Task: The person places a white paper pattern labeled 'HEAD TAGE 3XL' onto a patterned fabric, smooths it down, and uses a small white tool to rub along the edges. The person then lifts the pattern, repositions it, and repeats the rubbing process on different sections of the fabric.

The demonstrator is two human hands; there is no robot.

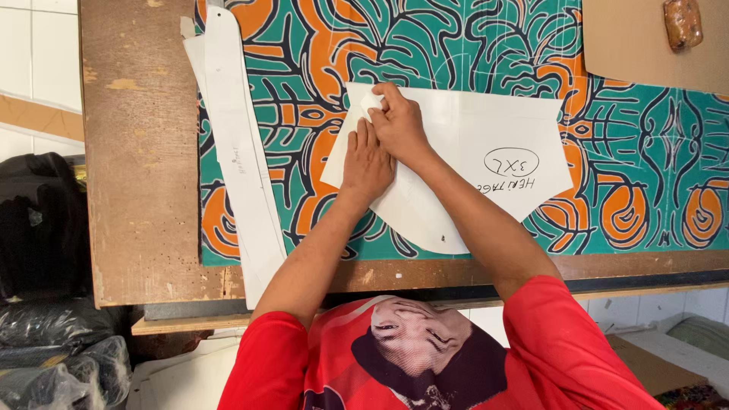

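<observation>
A white paper pattern piece (471, 144) with handwriting lies on teal, orange and black printed fabric (645, 152) spread over a wooden table (137, 167). My left hand (364, 161) lies flat on the pattern's left part, fingers together, holding nothing. Just above it, my right hand (400, 121) pinches a small white piece, apparently chalk (371, 103), against the pattern's upper left corner. The two hands touch each other.
A long narrow white paper pattern (244, 159) lies along the fabric's left edge and hangs over the table's front. A brown card sheet (630, 45) with a brownish lump (682, 23) on it sits at the top right. Dark bags (38, 228) are piled left of the table.
</observation>
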